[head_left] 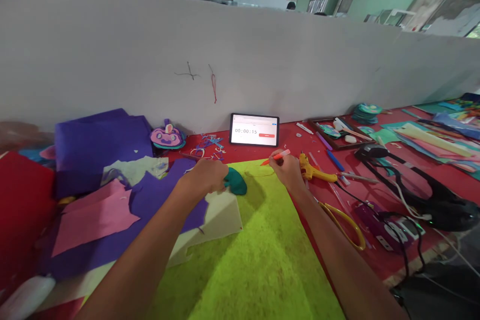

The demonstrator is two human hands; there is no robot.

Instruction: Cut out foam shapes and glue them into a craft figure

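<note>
My left hand is closed on the edge of a rounded dark teal felt piece, raised over pale cream felt. In my right hand is an orange marker, pinched between the fingers, its tip pointing left near the far edge of a large yellow-green felt sheet. A faint curved line shows on that sheet just below the marker. Cream felt lies over the left side of the sheet, beside purple felt.
A tablet showing a timer leans against the white partition. Right of my arm lie a yellow glue gun, yellow-handled scissors, a purple power strip and a black headset-like frame. Pink felt lies left.
</note>
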